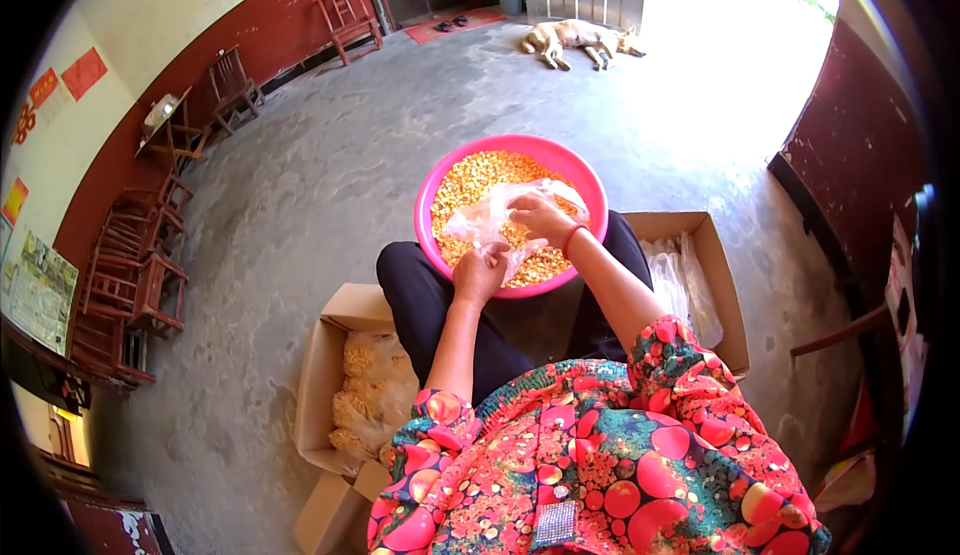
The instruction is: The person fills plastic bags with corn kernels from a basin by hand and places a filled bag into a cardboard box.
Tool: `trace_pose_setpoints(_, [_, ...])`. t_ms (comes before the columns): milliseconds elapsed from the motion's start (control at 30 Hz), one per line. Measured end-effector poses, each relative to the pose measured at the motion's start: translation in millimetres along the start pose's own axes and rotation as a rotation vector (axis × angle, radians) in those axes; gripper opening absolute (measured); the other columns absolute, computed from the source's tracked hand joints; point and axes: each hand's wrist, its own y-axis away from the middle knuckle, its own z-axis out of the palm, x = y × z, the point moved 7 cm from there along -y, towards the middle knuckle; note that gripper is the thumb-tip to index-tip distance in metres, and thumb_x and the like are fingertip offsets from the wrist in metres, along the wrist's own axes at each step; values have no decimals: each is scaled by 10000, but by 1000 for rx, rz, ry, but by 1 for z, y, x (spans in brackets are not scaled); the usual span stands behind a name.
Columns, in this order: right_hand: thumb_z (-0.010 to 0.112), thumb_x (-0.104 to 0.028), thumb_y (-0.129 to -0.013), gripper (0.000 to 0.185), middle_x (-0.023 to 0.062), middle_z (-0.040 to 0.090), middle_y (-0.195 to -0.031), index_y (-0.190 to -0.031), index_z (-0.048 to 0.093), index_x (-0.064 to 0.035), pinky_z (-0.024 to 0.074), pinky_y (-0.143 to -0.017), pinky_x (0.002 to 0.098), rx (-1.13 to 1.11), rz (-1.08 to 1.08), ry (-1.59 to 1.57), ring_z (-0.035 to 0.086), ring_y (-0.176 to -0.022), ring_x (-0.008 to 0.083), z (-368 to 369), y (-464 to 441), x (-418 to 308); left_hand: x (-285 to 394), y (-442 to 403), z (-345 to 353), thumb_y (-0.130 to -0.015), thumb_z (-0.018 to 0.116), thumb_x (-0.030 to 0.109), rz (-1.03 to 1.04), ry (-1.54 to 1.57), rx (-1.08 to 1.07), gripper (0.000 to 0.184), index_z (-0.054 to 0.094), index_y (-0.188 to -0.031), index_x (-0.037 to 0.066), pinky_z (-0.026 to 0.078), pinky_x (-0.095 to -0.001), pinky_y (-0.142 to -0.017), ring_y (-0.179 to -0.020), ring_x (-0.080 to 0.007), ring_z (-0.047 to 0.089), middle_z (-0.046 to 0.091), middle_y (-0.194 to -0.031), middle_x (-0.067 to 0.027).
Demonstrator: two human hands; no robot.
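A pink basin (590,170) full of yellow-orange corn kernels (480,173) rests at my knees. Over the kernels lies a clear plastic bag (490,213), thin and crumpled. My left hand (480,273) pinches the near edge of this bag at the basin's front rim. Higher up, my right hand (542,217), with a red band at the wrist, has its fingers curled on the bag's upper part. Bag film covers some fingertips. Whether kernels are inside the bag I cannot tell.
Left of my legs, a cardboard box (318,385) holds filled bags of corn (362,395). To the right, another cardboard box (725,285) contains clear plastic bags (680,280). A dog (580,40) lies by the doorway. Wooden chairs (130,275) line the left wall.
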Motion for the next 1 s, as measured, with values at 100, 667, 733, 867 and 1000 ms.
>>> trace_pose_setpoints(100, [574,-119,-671,271,154,620,-927,-932,633,-71,464,-771,339,183,-149,492,586,-890,270,-4,4,-28,-5,-2,0,-749,566,149,-18,44,23,214,661,-934,95,464,-287,-531,-556,-153,596,634,-675,-91])
trace_pose_setpoints(667, [530,-89,-768,49,141,601,-716,-791,570,-74,468,-616,391,438,-242,546,595,-688,313,-23,31,-31,-4,-7,-12,-773,503,23,5,396,137,273,612,-1023,25,485,-274,-674,-735,-157,616,646,-833,-114])
trace_pose_setpoints(733, [528,-79,-761,61,148,594,-705,-809,567,-75,464,-610,390,372,-242,609,592,-671,310,-22,32,-40,-7,-7,-10,-775,500,38,-20,415,147,262,613,-1010,14,489,-293,-669,-741,-183,626,647,-837,-136])
trace_pose_setpoints(867, [536,-94,-750,67,161,590,-712,-810,555,-72,460,-607,384,312,-81,649,586,-666,308,-24,41,-15,-9,-9,-10,-775,527,56,57,401,200,272,611,-1033,39,486,-285,-669,-747,-164,620,646,-824,-110])
trace_pose_setpoints(1000, [553,-130,-716,73,151,577,-639,-733,530,-63,454,-576,403,557,-45,517,576,-614,314,-28,71,-12,7,-5,-14,-745,572,87,51,185,125,313,607,-1055,68,486,-291,-668,-745,-184,628,645,-811,-100])
